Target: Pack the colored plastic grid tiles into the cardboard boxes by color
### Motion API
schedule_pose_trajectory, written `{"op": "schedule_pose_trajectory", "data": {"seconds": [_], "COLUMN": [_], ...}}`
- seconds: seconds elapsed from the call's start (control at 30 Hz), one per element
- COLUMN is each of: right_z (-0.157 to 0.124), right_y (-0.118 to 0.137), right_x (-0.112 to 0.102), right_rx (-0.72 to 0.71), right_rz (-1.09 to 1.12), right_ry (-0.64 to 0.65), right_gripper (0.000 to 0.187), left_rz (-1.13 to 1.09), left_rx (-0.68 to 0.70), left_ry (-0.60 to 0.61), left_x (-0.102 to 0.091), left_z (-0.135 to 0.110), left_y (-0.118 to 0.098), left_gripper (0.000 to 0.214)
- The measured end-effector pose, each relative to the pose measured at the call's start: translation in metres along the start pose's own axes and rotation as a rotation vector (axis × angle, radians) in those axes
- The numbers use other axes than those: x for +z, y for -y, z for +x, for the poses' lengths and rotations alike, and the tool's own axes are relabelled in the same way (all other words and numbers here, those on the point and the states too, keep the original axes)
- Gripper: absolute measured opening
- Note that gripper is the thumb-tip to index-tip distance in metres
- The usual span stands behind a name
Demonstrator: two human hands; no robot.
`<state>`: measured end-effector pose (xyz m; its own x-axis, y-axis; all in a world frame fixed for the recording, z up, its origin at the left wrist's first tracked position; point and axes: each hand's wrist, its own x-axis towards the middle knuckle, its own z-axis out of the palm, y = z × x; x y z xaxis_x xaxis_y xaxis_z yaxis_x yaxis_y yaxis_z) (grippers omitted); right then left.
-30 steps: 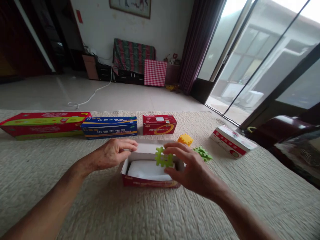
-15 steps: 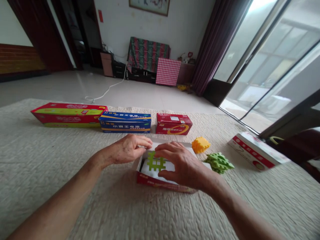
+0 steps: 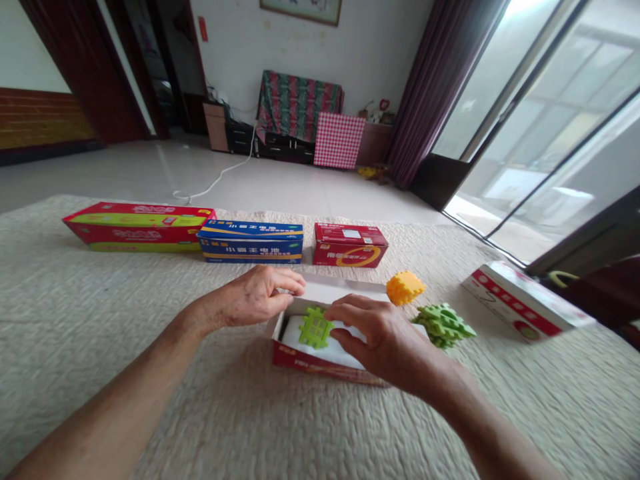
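Head view, and from my distant seat I see both bare hands at an open box [image 3: 320,368] on the quilted cover [image 3: 215,413]. A notched green piece [image 3: 315,328] lies over the white packing [image 3: 294,331] inside, toward the left end of the box.

At the right edge of the piece is the right hand [image 3: 384,333], curled, with thumb and forefinger a little apart. Whether they pinch that edge or merely touch it, I can't tell. Fingers stretched together, the left hand [image 3: 256,295] rests by the left end of the raised lid [image 3: 345,287]; I can't make out whether it grips the card or just steadies it.

I judge the piece to be very light, flat foam or soft plastic, springy and hard to break. It should not slip much, and its teeth and window-like openings give fingertips something to catch. I would take it by two opposite edges, or by one tooth between thumb and forefinger, with no hard squeeze that might bend it. The packing looks soft, so pressing down there would probably sink it. The lid seems thin card, best held near its corner.

Just right of the box sit a yellow block [image 3: 405,288] and a green stack [image 3: 444,325]; beyond the lid stand a blue box [image 3: 251,243] and a red box [image 3: 350,247].
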<state>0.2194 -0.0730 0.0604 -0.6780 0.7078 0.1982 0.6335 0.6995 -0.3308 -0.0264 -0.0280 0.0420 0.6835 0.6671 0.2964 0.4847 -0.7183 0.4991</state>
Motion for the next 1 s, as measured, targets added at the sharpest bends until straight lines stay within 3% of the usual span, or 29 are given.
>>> {"op": "schedule_pose_trajectory", "data": {"seconds": [0.13,0.23,0.33,0.47,0.7,1.0], "right_z": [-0.004,-0.002,0.005,0.014,0.02,0.025], "right_y": [0.004,0.007,0.01,0.01,0.004,0.003], "right_x": [0.005,0.006,0.004,0.003,0.005,0.004], "right_rx": [0.204,0.196,0.106,-0.118,-0.335,-0.398], "right_rz": [-0.127,-0.168,-0.231,-0.37,-0.671,-0.65], "right_ry": [0.086,0.106,0.13,0.146,0.105,0.117], "right_gripper": [0.013,0.007,0.026,0.054,0.043,0.027], "left_rz": [0.005,0.002,-0.011,-0.031,-0.047,-0.048], "left_rx": [-0.006,-0.008,-0.005,-0.005,-0.022,-0.03], "left_ry": [0.002,0.003,0.006,0.002,-0.023,-0.016], "left_x": [0.0,-0.001,-0.001,-0.001,0.0,0.0], "left_z": [0.0,0.001,0.001,0.001,0.001,0.002], "left_y": [-0.001,-0.001,-0.001,-0.002,-0.004,-0.004], "left_gripper": [0.031,0.032,0.032,0.033,0.032,0.032]}}
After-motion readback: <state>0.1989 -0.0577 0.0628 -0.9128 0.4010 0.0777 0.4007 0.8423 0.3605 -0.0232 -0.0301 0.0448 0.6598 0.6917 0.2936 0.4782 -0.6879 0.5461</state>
